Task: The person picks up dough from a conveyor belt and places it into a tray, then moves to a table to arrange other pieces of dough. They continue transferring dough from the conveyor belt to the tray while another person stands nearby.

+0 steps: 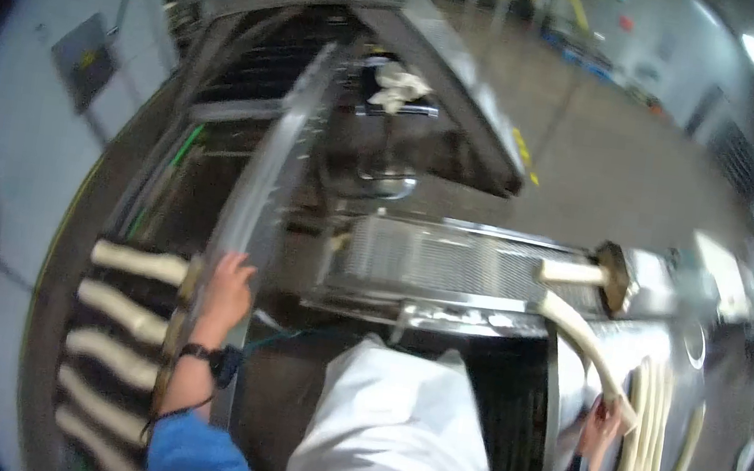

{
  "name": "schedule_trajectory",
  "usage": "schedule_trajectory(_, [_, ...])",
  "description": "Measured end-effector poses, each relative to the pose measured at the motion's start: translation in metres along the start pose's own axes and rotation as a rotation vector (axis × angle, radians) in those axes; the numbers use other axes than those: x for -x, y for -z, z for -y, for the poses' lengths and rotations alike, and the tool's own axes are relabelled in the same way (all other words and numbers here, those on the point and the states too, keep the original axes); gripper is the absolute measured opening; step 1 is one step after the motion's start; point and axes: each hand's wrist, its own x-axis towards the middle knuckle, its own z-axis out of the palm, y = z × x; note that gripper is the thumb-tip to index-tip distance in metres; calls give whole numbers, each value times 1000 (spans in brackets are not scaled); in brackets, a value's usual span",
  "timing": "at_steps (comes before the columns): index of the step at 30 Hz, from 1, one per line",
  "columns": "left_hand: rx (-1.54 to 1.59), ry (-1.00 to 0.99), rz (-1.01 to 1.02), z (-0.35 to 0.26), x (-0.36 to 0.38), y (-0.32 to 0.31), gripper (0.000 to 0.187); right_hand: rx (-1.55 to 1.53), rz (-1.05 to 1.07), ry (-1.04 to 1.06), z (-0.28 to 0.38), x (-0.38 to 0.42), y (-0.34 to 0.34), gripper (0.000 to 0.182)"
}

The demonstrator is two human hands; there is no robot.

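My right hand (597, 428) is closed round the lower end of a long pale dough strip (586, 344), whose far end reaches up to the edge of the mesh conveyor (450, 262). Just right of that hand, several dough strips (647, 424) lie side by side on a metal table. My left hand (229, 290) is beside the metal rail (272, 165) with its fingers apart and nothing visible in it. To its left, several dough strips (135, 263) lie crosswise in a row on a dark conveyor.
Another short pale strip (572, 274) lies on the mesh conveyor, by a brownish metal outlet (617, 279). One more strip (681, 457) rests farther right. A stand with a crumpled white cloth (398, 86) is ahead, near the slanted metal frame (462, 94).
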Motion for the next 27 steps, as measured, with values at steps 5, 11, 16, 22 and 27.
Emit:
schedule_trajectory(5, [36, 68, -3, -9, -36, 0, 35, -401, -236, -604, -104, 70, 55, 29])
schedule_trajectory(11, [-41, 96, 38, -14, -31, -6, 34, 747, 161, 39, 5, 79, 19, 48])
schedule_trajectory(16, [-74, 34, 38, -2, -30, -12, 35, 781, 297, 146, 5, 13, -34, 58])
schedule_trajectory(22, [-108, 39, 15, -7, -31, -17, 32, 445, 273, 319, 25, -50, -150, 66])
schedule_trajectory(27, [-120, 139, 83, -36, -29, 8, 29, 314, 511, 636, 109, -60, -256, 65])
